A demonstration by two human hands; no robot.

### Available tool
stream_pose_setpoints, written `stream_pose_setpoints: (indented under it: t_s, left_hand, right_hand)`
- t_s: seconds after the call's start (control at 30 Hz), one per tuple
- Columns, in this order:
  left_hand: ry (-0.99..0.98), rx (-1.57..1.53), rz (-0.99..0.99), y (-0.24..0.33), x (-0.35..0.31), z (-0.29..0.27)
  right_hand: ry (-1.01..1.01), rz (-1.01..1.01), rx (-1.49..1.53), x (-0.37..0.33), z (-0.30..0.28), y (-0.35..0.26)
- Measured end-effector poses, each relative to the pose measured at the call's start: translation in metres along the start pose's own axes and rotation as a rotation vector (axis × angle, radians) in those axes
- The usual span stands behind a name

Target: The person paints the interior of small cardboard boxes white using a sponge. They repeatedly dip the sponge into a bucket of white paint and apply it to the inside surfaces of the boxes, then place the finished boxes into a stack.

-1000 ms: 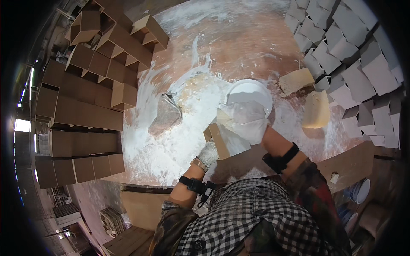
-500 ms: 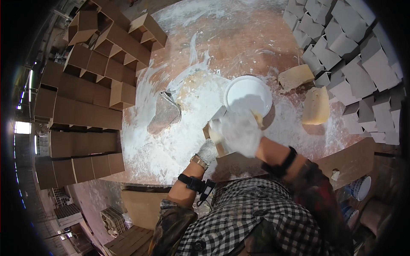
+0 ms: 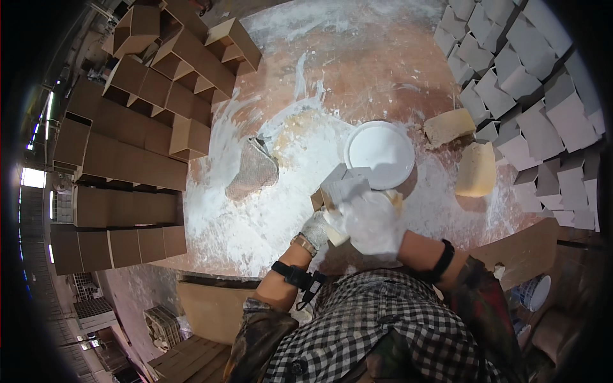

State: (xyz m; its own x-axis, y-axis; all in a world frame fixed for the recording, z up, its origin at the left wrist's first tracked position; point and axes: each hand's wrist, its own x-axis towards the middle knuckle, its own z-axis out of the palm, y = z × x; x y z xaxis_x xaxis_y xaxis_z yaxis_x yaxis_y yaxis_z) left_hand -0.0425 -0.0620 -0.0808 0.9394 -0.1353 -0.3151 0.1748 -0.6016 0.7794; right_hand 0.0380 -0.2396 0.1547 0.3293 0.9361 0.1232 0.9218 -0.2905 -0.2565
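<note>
My left hand (image 3: 315,231), in a pale knit glove, grips a small cardboard box (image 3: 345,184) by its near left side. Brown board shows on the box's left, while its upper faces look whitish grey. My right hand (image 3: 371,223), in a white-smeared glove, is closed over a yellowish sponge (image 3: 396,200) and lies against the near right part of the box. Most of the sponge is hidden under the glove. Just beyond the hands stands a round white tub or lid (image 3: 379,153) with white stuff on it.
Brown open boxes (image 3: 137,156) are stacked at the left, whitish-grey ones (image 3: 530,76) at the right. Two yellow sponge blocks (image 3: 476,169) lie right of the tub. A crumpled mesh cloth (image 3: 254,169) rests on the white-smeared table (image 3: 345,64). A bucket (image 3: 539,292) stands below right.
My right hand has come nearer to me, down across the box, and the sponge with it. More of the box's whitish upper faces now show. The view has shifted slightly.
</note>
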Motion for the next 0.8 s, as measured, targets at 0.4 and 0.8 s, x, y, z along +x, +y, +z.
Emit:
stream_pose_setpoints:
  t_s: [0.4, 0.8]
  left_hand:
    - [0.0, -0.035, -0.005, -0.001, 0.0, -0.006]
    - [-0.034, 0.455, -0.095, 0.093, -0.007, -0.036]
  right_hand:
    - [0.063, -0.051, 0.217, -0.011, 0.043, -0.01]
    - [0.12, 0.251, 0.007, 0.056, 0.009, 0.031]
